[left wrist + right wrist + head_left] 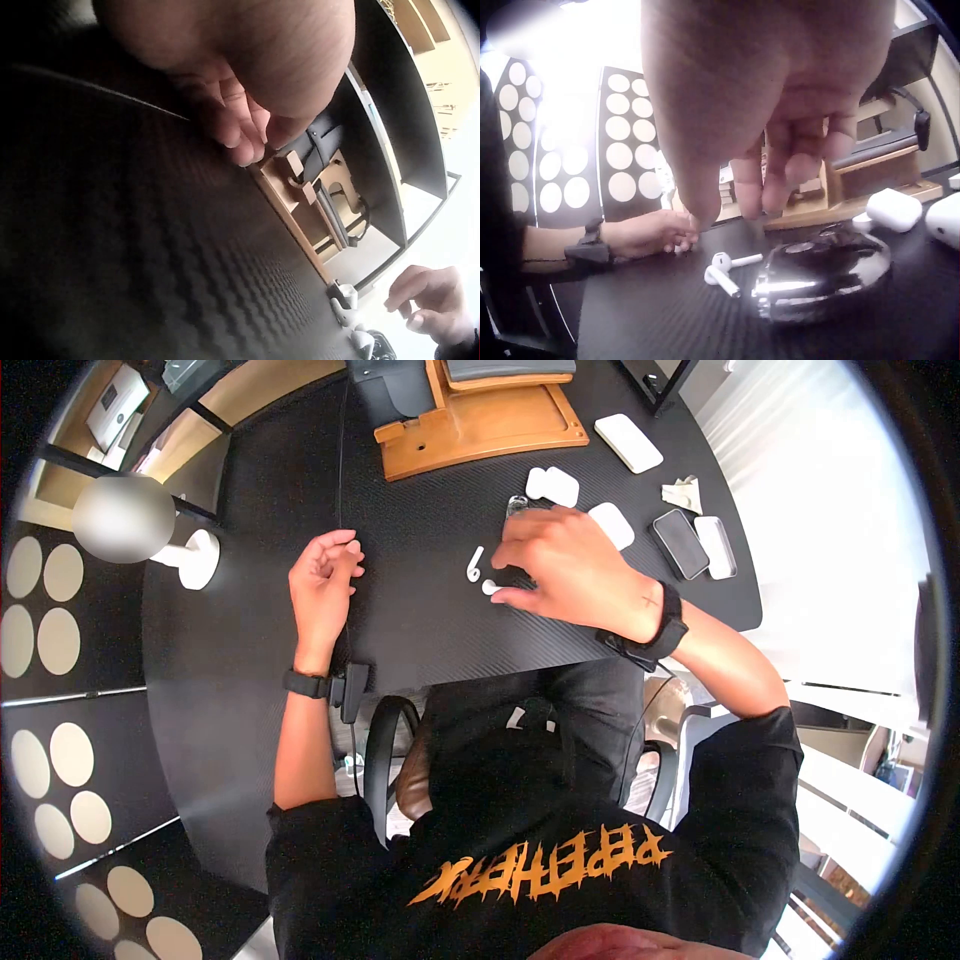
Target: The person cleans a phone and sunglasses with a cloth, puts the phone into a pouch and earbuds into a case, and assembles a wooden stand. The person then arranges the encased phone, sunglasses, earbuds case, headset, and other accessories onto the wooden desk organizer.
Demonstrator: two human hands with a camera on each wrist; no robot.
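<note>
My right hand (575, 565) hovers above the desk with its fingers bent down and the thumb apart from them. Nothing shows between its fingertips in the right wrist view. Two white earbuds (731, 291) lie close together on the desk below it; in the head view one earbud (474, 566) is in plain sight and the other (490, 588) is partly covered by the thumb. Beside them stands a shiny, see-through case (829, 274), mostly hidden under the hand from above. My left hand (322, 575) rests on the desk, fingers loosely curled and holding nothing.
Behind the right hand lie a white opened earbud case (556, 486) and a white rounded case (612, 526). Further right are a white box (628, 443), a dark tray (680, 544) and a crumpled wrapper (682, 494). A wooden stand (480, 440) occupies the back.
</note>
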